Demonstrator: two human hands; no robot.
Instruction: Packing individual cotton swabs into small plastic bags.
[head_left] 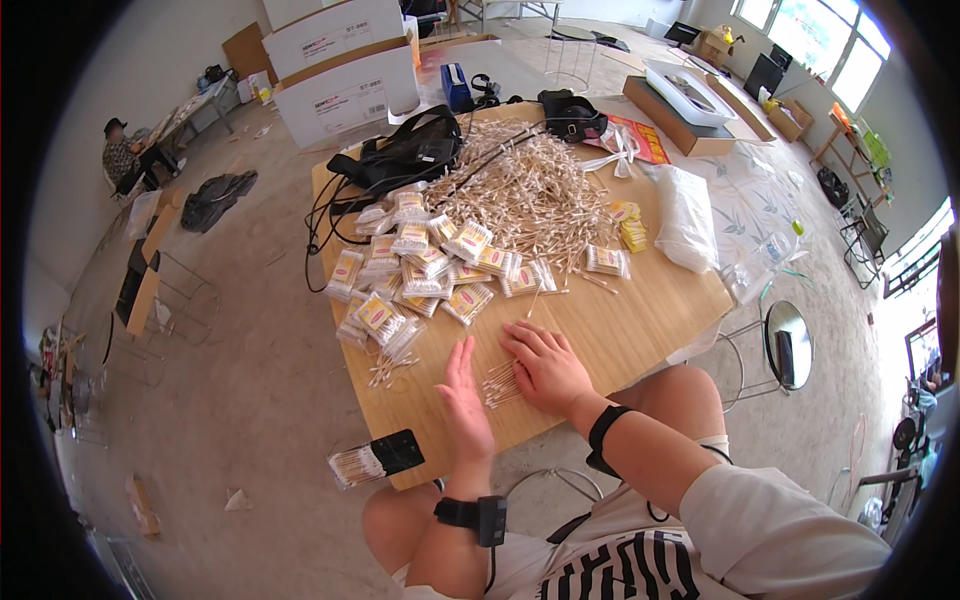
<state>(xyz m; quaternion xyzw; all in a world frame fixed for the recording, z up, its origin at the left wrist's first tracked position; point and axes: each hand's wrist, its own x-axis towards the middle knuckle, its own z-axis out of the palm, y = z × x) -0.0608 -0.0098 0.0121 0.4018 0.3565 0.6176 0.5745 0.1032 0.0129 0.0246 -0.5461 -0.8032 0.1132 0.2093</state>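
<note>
A small row of cotton swabs [502, 386] lies on the wooden table [620, 320] between my hands. My right hand [548, 366] rests palm down over the right part of that row, fingers stretched out, partly covering it. On the row's left side my left hand [467, 408] stands on edge with its fingers straight, holding nothing. Beyond my hands is a pile of clear bags packed with cotton swabs [382, 318], bearing yellow and white labels. Behind it spreads a large heap of loose cotton swabs [530, 190]. A few loose swabs [385, 372] lie near my left hand.
An open clear bag of swabs with a black panel [402, 452] hangs past the table's near left edge. Black straps with cables [400, 160] lie at the back left. A white plastic bundle [686, 215] and small yellow packets [630, 228] are on the right. A stool [790, 345] stands beyond.
</note>
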